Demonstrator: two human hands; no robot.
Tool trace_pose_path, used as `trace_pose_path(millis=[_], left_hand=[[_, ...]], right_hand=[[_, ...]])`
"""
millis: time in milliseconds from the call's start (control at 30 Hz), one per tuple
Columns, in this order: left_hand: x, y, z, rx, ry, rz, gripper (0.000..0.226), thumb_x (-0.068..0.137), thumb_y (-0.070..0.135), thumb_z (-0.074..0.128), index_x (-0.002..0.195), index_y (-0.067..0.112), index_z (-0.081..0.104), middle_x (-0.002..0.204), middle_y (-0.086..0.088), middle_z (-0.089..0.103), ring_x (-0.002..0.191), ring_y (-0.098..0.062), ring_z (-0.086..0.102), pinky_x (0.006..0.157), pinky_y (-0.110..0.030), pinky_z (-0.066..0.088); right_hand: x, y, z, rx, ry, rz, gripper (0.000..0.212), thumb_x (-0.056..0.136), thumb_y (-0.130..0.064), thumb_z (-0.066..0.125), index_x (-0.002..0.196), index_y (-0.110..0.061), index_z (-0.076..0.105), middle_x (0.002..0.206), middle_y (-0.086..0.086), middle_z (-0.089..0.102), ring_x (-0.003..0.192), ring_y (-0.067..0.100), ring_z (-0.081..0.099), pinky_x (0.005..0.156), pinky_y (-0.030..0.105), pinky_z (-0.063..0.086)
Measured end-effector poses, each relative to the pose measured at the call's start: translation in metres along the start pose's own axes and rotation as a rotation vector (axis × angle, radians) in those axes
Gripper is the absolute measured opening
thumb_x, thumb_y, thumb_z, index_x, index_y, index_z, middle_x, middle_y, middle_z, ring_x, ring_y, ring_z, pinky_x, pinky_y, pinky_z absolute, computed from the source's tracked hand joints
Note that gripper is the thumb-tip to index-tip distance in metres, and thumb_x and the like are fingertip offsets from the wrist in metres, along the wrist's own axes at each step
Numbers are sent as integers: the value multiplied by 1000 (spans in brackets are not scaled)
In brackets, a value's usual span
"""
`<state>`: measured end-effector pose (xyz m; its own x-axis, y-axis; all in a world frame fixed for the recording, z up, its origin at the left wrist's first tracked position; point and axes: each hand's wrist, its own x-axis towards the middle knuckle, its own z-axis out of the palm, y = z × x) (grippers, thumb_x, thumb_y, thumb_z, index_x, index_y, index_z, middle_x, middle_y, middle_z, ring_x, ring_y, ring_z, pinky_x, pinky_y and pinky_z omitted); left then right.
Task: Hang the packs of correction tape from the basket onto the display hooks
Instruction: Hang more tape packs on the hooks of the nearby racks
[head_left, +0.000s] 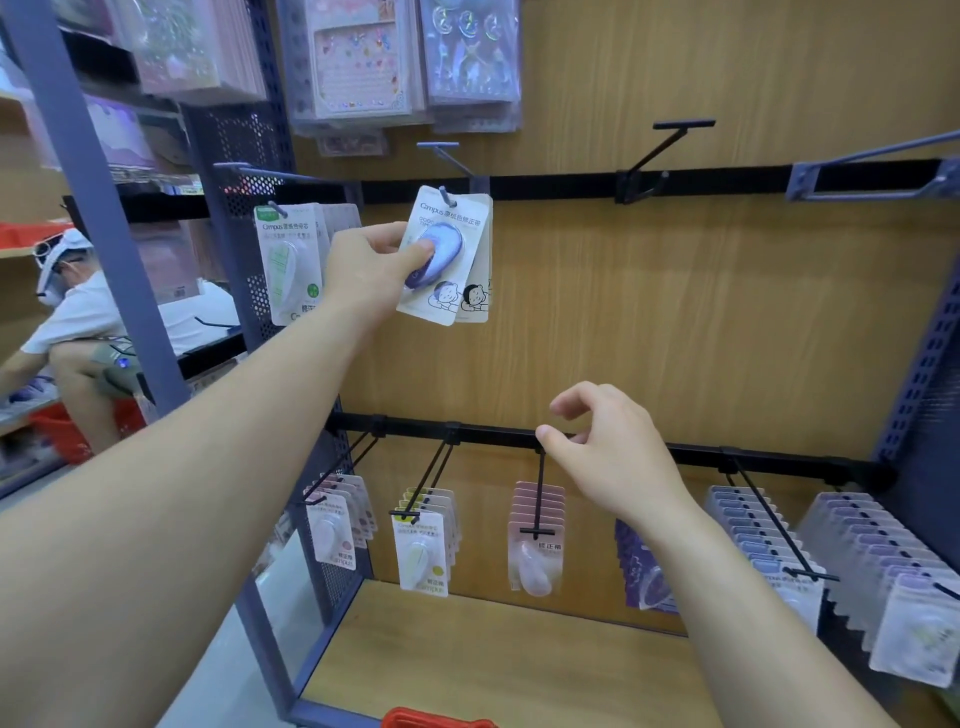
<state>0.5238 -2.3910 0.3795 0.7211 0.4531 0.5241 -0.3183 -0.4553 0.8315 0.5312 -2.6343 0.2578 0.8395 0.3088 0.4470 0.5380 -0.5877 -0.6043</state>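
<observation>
The left hand (374, 265) is up at about 11 o'clock. It pinches a purple correction tape pack (445, 249) with the thumb on the front and the fingers curled behind the card. The pack tilts a bit, and its top hole sits on a display hook (444, 195) on the upper black rail (561, 186). One more pack (480, 293) hangs just behind it on the same hook. A green pack (288, 260) hangs on the next hook, toward 10 o'clock.

The right hand (608, 452) is lower, near the middle. Its fingers are loosely bent and it holds nothing. The thumb is in front of the lower black rail (493, 434) — I cannot tell if it touches.

Rows of packs (423, 551) hang under that rail. At 6 o'clock the rim of a red basket (436, 719) peeks in. At 9 o'clock another person (83, 317) bends over a shelf.
</observation>
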Motion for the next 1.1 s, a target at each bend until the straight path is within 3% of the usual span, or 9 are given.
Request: trace_pose_path(millis=[67, 133, 200, 267, 467, 567, 700, 800, 1100], left_hand=[[6, -3, 4, 60, 0, -38, 23, 95, 27, 71, 117, 22, 77, 102, 11, 76, 87, 1, 71, 61, -8, 50], [6, -11, 8, 174, 2, -64, 38, 93, 34, 72, 129, 22, 70, 117, 8, 73, 105, -6, 68, 82, -18, 53], [-11, -21, 7, 322, -4, -82, 61, 93, 40, 71, 147, 19, 54, 135, 6, 62, 124, -13, 57, 105, -32, 46], [-42, -33, 5, 425, -55, -61, 64, 94, 43, 69, 150, 18, 49, 144, 2, 58, 131, -17, 53, 111, -36, 40], [-176, -94, 5, 662, -469, -23, 50, 94, 43, 67, 140, 25, 59, 138, 7, 59, 128, -16, 56, 108, -38, 46], [-242, -124, 13, 784, -692, -41, 54, 92, 51, 63, 142, 30, 54, 141, 7, 57, 127, -16, 56, 104, -38, 48], [-317, -171, 26, 814, -912, -135, 57, 92, 51, 63, 142, 26, 53, 142, 2, 56, 129, -20, 54, 104, -35, 46], [-364, -214, 35, 843, -1030, -232, 60, 92, 48, 62, 143, 19, 51, 142, -3, 55, 131, -23, 53, 104, -34, 45], [-449, -319, 58, 778, -1151, -585, 72, 97, 45, 63, 155, 14, 34, 154, -12, 45, 133, -30, 51, 104, -41, 47]], right_hand=[[0, 1, -1, -28, 3, -2, 22, 94, -43, 65, 113, -33, 60, 112, -19, 55, 92, 6, 62, 84, 38, 57], [-1, 3, -3, -68, 3, -5, 25, 94, -44, 64, 116, -32, 60, 114, -17, 55, 93, 7, 61, 83, 38, 57], [-4, 4, -5, -114, -14, -5, 27, 95, -45, 63, 118, -31, 60, 116, -15, 55, 96, 9, 61, 84, 40, 57], [-9, 6, -7, -176, -31, -8, 29, 96, -46, 60, 121, -30, 59, 118, -13, 55, 99, 12, 60, 84, 40, 56], [-61, 31, 12, -447, -158, -41, 33, 98, -45, 54, 124, -25, 57, 120, -5, 57, 113, 20, 56, 80, 38, 53], [-115, 61, 36, -585, -365, -23, 39, 96, -48, 54, 127, -25, 55, 122, -1, 56, 118, 25, 56, 85, 39, 52], [-188, 100, 72, -592, -664, 72, 45, 94, -48, 57, 132, -23, 55, 129, 4, 57, 125, 29, 55, 95, 39, 49], [-233, 131, 93, -574, -795, 134, 46, 93, -47, 57, 131, -21, 53, 130, 7, 58, 122, 31, 57, 89, 40, 49], [-328, 223, 145, -394, -981, 494, 62, 97, -40, 60, 148, -13, 41, 142, 12, 49, 129, 34, 52, 102, 42, 47]])
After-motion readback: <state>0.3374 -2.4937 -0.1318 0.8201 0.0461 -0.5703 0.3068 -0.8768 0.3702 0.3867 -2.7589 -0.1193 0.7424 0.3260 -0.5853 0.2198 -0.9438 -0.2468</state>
